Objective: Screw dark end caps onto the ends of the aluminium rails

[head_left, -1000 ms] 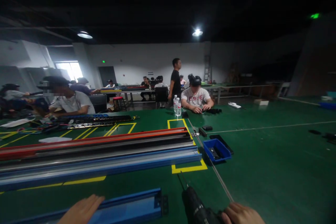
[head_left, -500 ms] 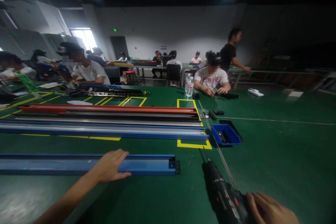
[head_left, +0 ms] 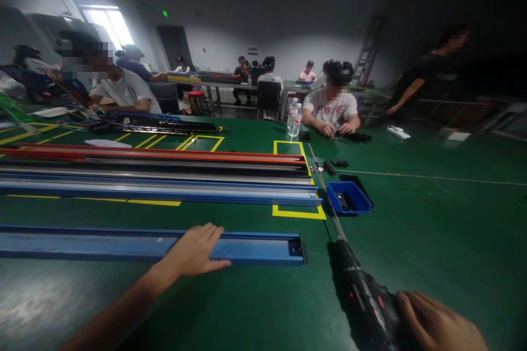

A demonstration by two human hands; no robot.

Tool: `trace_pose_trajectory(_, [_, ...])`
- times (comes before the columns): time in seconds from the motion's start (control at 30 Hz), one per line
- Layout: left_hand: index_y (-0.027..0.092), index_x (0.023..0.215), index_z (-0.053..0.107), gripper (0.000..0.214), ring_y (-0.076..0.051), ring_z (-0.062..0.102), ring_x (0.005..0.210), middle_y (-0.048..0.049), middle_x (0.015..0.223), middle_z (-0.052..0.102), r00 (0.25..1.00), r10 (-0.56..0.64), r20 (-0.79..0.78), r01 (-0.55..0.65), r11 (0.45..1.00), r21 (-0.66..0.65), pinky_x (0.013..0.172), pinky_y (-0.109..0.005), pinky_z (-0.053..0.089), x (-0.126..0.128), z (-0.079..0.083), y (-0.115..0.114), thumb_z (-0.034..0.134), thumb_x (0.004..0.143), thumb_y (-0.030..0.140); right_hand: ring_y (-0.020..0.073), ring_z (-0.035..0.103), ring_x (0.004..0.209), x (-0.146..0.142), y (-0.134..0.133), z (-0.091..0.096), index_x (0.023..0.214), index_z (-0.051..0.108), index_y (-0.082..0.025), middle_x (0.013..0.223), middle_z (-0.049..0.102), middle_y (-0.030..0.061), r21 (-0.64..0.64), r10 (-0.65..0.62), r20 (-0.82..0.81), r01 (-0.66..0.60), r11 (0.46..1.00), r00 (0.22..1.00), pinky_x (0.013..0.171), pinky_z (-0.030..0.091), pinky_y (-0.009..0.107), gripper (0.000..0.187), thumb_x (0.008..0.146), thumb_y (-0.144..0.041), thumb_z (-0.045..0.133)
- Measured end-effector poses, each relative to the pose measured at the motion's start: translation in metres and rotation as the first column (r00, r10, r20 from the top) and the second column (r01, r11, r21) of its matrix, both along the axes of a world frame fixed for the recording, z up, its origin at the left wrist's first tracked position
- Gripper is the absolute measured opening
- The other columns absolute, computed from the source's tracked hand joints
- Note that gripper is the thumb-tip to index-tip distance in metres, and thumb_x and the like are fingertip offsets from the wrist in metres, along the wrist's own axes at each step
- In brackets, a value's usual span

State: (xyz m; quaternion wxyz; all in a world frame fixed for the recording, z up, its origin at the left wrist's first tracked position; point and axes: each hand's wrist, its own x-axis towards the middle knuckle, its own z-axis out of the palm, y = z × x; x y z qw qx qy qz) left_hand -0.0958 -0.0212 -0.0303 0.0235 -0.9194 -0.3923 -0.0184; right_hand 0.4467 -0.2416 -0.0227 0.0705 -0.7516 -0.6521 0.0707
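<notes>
A long blue channel rail (head_left: 255, 248) lies across the near part of the table, with a black end piece (head_left: 303, 252) at its right end. Gripping it across its width is my left hand (head_left: 197, 249), fingers over the far edge and thumb along the near side. At the lower right, my right hand (head_left: 442, 321) is closed round the handle of a black cordless drill (head_left: 370, 299). The drill's bit points away from me, toward a blue bin (head_left: 349, 198) of small dark parts. Part of the drill's handle is hidden by the hand and the frame's edge.
Orange, black and blue rails (head_left: 164, 184) lie side by side beyond the held one. Yellow tape (head_left: 298, 214) marks the green table (head_left: 432, 241). Water bottles (head_left: 293, 120) stand near a seated person (head_left: 331, 107) opposite. Another person (head_left: 125, 90) sits at far left.
My left hand and the blue rail have shifted right along the table. The drill and my right hand sit slightly farther right in view. A walking person has moved right; the view has tilted down.
</notes>
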Motion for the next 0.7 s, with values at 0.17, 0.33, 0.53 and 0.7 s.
trace_pose_trajectory(0.17, [0.007,0.130,0.062,0.083,-0.036,0.068,0.106,-0.0233,0.119,0.070,1.000,-0.018,-0.004,0.018,0.999,-0.031,0.089,-0.050,0.056,0.022,0.004,-0.006,0.038,0.093,0.078,0.0340,0.073,0.107,-0.010,0.027,0.036,0.121,0.073,-0.020,0.116,0.076,0.0149,0.143,0.053,-0.008,-0.052,0.988,0.999,0.090,0.062,0.052,0.060,0.099,-0.065,0.040])
trace_pose_trajectory(0.33, [0.011,0.126,0.064,0.083,-0.035,0.068,0.100,-0.0224,0.113,0.070,0.999,-0.031,0.020,0.032,0.998,-0.060,0.086,-0.050,0.055,0.049,0.008,-0.008,0.034,0.092,0.080,0.0310,0.058,0.132,-0.084,0.081,0.078,0.150,0.047,-0.018,0.148,0.056,0.0173,0.138,0.299,-0.090,-0.285,0.949,0.950,0.109,0.050,0.052,0.057,0.106,-0.053,0.039])
trace_pose_trajectory(0.53, [0.012,0.129,0.063,0.080,-0.036,0.066,0.104,-0.0224,0.116,0.070,0.998,-0.024,0.060,0.028,0.997,-0.070,0.089,-0.050,0.052,0.065,0.014,-0.013,0.039,0.091,0.079,0.0425,0.030,0.151,-0.169,0.137,0.043,0.160,0.031,-0.009,0.162,0.035,0.0238,0.140,0.581,0.070,-0.584,0.799,0.811,0.121,0.028,0.061,0.090,0.095,-0.069,0.051])
trace_pose_trajectory(0.7, [0.016,0.143,0.056,0.080,-0.036,0.060,0.123,-0.0188,0.137,0.064,0.999,-0.024,0.047,0.027,0.998,-0.052,0.101,-0.049,0.046,0.028,0.027,0.003,0.039,0.093,0.077,0.0401,0.061,0.119,-0.178,0.148,0.015,0.148,0.046,-0.005,0.133,0.062,0.0252,0.076,0.603,0.126,-0.614,0.786,0.788,0.105,0.046,0.056,0.081,0.092,-0.061,0.062])
